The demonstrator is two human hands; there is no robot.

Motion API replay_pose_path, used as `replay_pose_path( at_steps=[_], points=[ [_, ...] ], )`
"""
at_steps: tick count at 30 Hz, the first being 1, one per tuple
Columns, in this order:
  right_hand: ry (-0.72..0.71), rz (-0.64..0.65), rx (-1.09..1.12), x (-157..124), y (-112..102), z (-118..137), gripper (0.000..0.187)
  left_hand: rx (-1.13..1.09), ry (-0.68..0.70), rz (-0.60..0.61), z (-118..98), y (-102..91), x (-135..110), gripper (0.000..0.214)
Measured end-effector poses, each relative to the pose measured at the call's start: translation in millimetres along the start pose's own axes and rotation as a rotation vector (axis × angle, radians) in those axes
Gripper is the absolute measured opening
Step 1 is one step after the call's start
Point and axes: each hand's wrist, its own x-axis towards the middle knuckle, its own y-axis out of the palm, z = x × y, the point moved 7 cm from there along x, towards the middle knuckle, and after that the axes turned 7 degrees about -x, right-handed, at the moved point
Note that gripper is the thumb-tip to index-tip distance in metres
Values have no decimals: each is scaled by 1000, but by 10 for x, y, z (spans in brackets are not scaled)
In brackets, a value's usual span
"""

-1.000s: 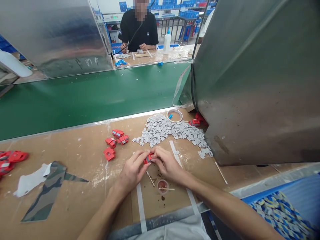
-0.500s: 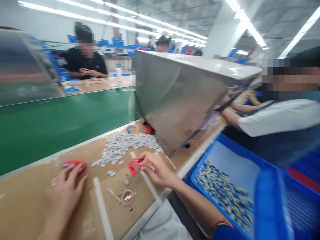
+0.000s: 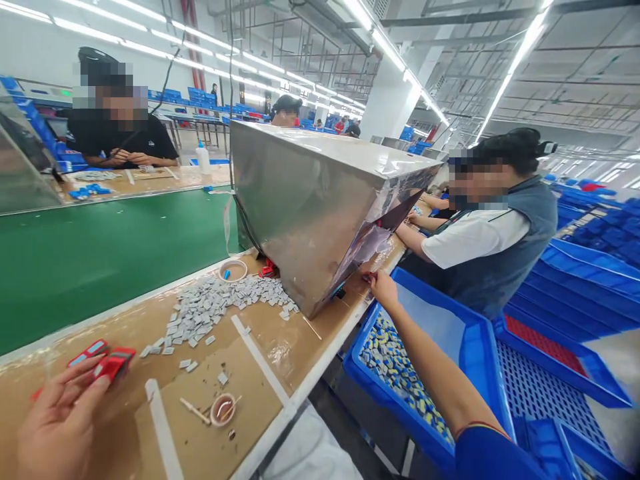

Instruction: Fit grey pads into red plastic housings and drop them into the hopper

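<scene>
My left hand (image 3: 65, 417) pinches a small red plastic part (image 3: 119, 362) between thumb and fingers at the table's left. A second red part (image 3: 90, 352) with a pale blue face shows just behind its fingers; I cannot tell whether it is held too. My right hand (image 3: 384, 291) reaches far out to the table's front edge, beside the metal box (image 3: 305, 207). Its fingers are closed together, and something small, dark and reddish shows at their tips, too unclear to name. Many small grey tiles (image 3: 200, 310) lie in a heap between my hands.
A small cup (image 3: 223, 410) of brownish-red liquid with a stick stands on the brown board (image 3: 200, 373). A blue bin (image 3: 483, 360) of blue-and-yellow pieces sits under my right arm. Co-workers sit to the right and across the green belt (image 3: 125, 260).
My right hand has gone from above the board, where it held a red part, to the box's right side. My left hand has lifted a red part off the table. The view has shifted right.
</scene>
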Motion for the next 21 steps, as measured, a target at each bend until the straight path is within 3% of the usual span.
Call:
replay_pose_path(
  at_steps=[3, 6, 9, 11, 13, 15, 18, 21],
  points=[
    [-8, -23, -33, 99, -60, 110, 14, -290, -135, -158, -20, -5, -62, 19],
    [-67, -66, -31, -126, -162, 222, 21, -385, -280, -116, 48, 106, -104, 35],
    [-250, 3, 28, -776, -37, 474, 17, -378, -329, 1, 96, 254, -185, 57],
    [-527, 96, 207, -1424, 124, 815, 15, -309, -330, 113, 114, 385, -254, 64],
    [-812, 245, 449, -2126, 257, 1209, 17, -198, -310, 262, 135, 537, -312, 60],
    [-943, 465, 563, -2685, 403, 1571, 30, -160, -284, 360, 179, 637, -344, 54],
    [-990, 637, 642, -3082, 485, 2040, 40, -188, -254, 406, 271, 673, -359, 47],
    [-1019, 688, 678, -3105, 454, 2341, 17, -208, -240, 458, 353, 685, -375, 37]
  ],
)
